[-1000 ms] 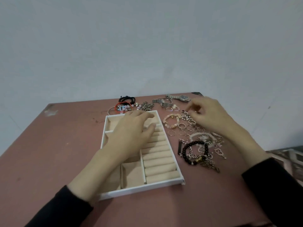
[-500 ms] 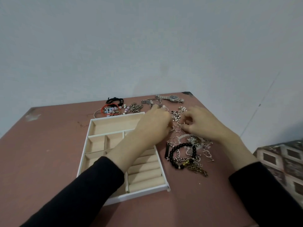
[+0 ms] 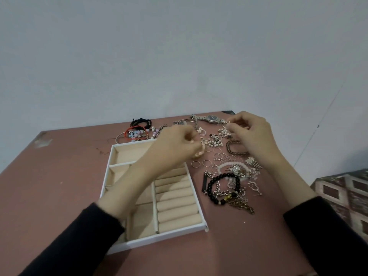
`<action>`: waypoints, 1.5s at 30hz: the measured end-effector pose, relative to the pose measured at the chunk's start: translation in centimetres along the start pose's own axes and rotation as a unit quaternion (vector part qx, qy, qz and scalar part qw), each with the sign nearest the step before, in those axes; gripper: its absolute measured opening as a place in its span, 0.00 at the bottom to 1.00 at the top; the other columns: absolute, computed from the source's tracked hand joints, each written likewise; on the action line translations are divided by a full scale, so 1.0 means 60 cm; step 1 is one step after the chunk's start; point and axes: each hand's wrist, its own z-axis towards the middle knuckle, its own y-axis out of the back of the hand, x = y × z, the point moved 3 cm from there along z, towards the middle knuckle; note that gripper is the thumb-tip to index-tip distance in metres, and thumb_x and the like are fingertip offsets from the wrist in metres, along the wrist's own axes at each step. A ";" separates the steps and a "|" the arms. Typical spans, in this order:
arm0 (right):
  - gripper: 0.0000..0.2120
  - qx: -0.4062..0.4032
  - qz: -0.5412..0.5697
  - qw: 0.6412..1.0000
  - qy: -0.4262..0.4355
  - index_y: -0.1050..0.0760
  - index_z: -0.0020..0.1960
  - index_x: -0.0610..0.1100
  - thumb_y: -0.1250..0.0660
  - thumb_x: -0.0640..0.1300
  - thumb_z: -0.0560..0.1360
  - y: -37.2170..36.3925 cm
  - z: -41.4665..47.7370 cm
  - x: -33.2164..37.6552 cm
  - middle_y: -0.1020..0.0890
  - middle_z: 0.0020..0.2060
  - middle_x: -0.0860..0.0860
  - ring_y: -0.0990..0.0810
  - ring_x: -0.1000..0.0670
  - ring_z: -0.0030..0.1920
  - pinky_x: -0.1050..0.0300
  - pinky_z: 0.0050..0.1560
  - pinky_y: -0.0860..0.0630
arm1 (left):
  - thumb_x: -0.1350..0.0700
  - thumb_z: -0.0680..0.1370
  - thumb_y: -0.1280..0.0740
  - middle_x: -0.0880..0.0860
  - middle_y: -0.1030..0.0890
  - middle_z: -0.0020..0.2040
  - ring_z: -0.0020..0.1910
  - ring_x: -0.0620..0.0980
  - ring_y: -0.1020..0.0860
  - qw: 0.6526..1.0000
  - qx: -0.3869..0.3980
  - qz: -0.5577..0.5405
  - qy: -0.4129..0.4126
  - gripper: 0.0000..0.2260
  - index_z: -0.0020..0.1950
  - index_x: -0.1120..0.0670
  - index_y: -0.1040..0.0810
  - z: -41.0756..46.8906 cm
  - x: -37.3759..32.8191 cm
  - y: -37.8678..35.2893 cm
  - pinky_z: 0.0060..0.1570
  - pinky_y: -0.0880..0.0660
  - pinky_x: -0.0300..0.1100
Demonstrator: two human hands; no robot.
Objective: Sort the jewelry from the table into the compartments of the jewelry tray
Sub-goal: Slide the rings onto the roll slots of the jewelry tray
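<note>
Lying heaped on the reddish table [image 3: 59,176] just right of the white jewelry tray [image 3: 169,235], the jewelry [image 3: 235,172] includes thin rings [image 3: 219,158], a black bead bracelet [image 3: 211,186] and a wristwatch [image 3: 211,118]. The left hand [image 3: 175,144] pinches a pale beaded bracelet [image 3: 201,151] by the tray's far corner. The right hand [image 3: 253,136] pinches some tiny piece [image 3: 227,124] near the wristwatch, too small to tell what.

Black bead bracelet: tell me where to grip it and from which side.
Pinch the left arc of the black bead bracelet from above, one finger inside the loop. It lies flat, and chains cross its near and right parts, so that arc looks freest. Lift slowly.
</note>
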 end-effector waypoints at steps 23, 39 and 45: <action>0.06 0.142 0.024 0.987 0.070 0.20 0.41 0.49 0.32 0.39 0.72 -0.134 -0.041 0.064 0.19 0.34 0.53 0.25 0.59 0.32 0.52 0.42 0.23 | 0.56 0.76 0.33 0.44 0.18 0.39 0.41 0.38 0.25 0.999 -0.041 -0.001 -0.008 0.06 0.46 0.52 0.16 -0.079 0.112 0.053 0.38 0.33 0.25; 0.07 0.152 -0.028 0.983 0.098 0.19 0.42 0.51 0.32 0.40 0.73 -0.139 -0.043 0.064 0.18 0.32 0.52 0.25 0.57 0.31 0.64 0.39 0.27 | 0.57 0.73 0.30 0.50 0.18 0.39 0.36 0.38 0.29 0.996 -0.069 0.027 -0.043 0.04 0.45 0.53 0.15 -0.078 0.111 0.039 0.40 0.35 0.27; 0.07 0.157 -0.062 0.975 0.145 0.17 0.45 0.47 0.31 0.38 0.72 -0.141 -0.045 0.062 0.18 0.33 0.53 0.25 0.58 0.33 0.71 0.38 0.31 | 0.52 0.74 0.31 0.37 0.30 0.33 0.43 0.44 0.32 0.995 -0.067 0.078 -0.012 0.05 0.46 0.48 0.16 -0.075 0.114 0.039 0.42 0.38 0.37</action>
